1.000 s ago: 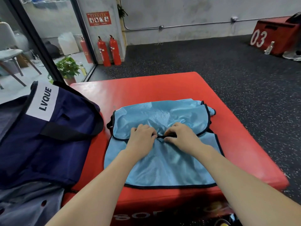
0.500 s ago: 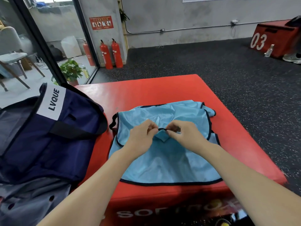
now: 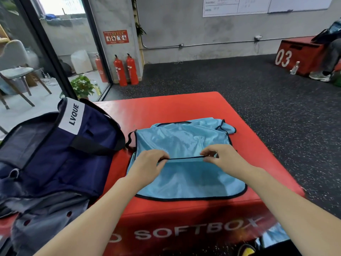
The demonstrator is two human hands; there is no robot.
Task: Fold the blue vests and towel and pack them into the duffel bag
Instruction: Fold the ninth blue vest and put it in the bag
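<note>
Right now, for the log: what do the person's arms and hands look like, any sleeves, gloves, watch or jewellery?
Both arms are bare along the whole length in view, with no sleeve edge showing. The left hand and right hand wear no gloves. No watch, bracelet or strap shows at either wrist, and no ring is visible on the fingers that face the camera. No markings or tape appear on either forearm.

A dark speckled floor (image 3: 239, 85) runs to a grey concrete wall (image 3: 184, 24) far off, two red fire extinguishers (image 3: 125, 70) at its foot, daylit glass panels (image 3: 60, 45) on the left, a whiteboard (image 3: 258, 4) far right.
</note>
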